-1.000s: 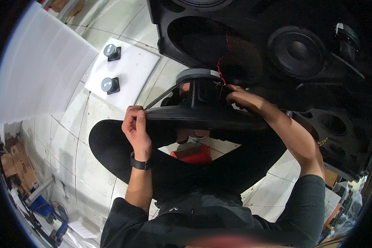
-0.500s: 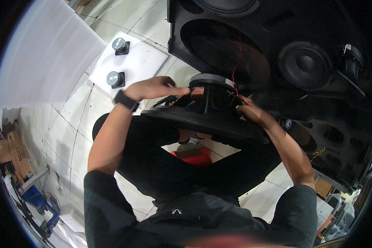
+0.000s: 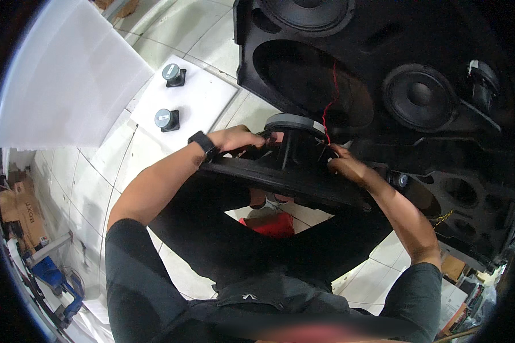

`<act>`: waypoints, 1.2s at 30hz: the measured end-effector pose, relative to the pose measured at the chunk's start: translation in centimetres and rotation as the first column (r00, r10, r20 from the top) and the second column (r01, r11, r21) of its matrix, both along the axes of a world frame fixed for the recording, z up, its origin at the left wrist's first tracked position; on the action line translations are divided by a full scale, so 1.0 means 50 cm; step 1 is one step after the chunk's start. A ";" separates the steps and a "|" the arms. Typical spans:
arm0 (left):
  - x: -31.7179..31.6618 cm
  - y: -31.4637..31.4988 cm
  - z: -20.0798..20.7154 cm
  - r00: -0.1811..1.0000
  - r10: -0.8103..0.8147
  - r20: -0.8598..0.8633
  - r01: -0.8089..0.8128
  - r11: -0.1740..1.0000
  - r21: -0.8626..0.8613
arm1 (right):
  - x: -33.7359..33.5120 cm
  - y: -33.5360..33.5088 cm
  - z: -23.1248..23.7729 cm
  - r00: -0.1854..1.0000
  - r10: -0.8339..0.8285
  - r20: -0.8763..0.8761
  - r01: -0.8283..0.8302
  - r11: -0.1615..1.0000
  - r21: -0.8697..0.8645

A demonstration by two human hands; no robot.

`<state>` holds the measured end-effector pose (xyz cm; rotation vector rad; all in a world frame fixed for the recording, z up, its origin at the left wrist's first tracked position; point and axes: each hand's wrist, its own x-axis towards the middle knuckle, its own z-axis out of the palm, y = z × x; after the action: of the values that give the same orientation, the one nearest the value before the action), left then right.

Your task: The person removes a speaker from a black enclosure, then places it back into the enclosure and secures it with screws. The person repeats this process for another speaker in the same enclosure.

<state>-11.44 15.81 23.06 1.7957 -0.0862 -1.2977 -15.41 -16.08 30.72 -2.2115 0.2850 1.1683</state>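
Note:
A large black speaker driver point(image 3: 292, 150) lies across my thighs, its round grey magnet facing up and its wide rim below. My left hand point(image 3: 238, 139) is closed around the left side of its frame, with some fingers hidden behind the metal. A thin red wire point(image 3: 335, 91) hangs from the big round opening of the black speaker cabinet point(image 3: 377, 34) down to the driver's right side. There my right hand point(image 3: 347, 164) is closed, fingertips pinched at the wire's lower end beside the frame. Its exact end is hidden in shadow.
Two small grey-topped drivers point(image 3: 167, 119) stand on a white foam board point(image 3: 203, 100) at the left. Behind it leans a large white foam sheet point(image 3: 68, 80). A second black cabinet point(image 3: 469, 200) is at right. Something red point(image 3: 272, 224) lies on the floor between my legs.
My left hand has gone from stretched fingers near the magnet to a grip on the frame. The driver has shifted slightly downward in view. My right hand stays by the red wire.

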 end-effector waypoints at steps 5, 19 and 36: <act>-0.062 0.032 0.062 0.973 0.191 0.128 -0.201 0.978 0.064 | 0.022 0.006 0.020 0.992 0.121 0.038 -0.126 0.973 0.194; -0.335 -0.028 0.045 0.415 0.894 0.168 -0.882 0.440 -0.165 | 0.221 0.173 0.034 0.443 0.872 0.211 -0.847 0.484 -0.222; -0.422 -0.132 -0.110 -0.012 0.995 -0.104 -0.983 -0.030 -0.180 | 0.255 0.364 -0.028 0.031 0.999 -0.030 -0.943 0.019 -0.333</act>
<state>-32.54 9.20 17.59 1.0884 0.9287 -0.0516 -2.67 2.14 29.33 -2.6890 -1.6951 1.4995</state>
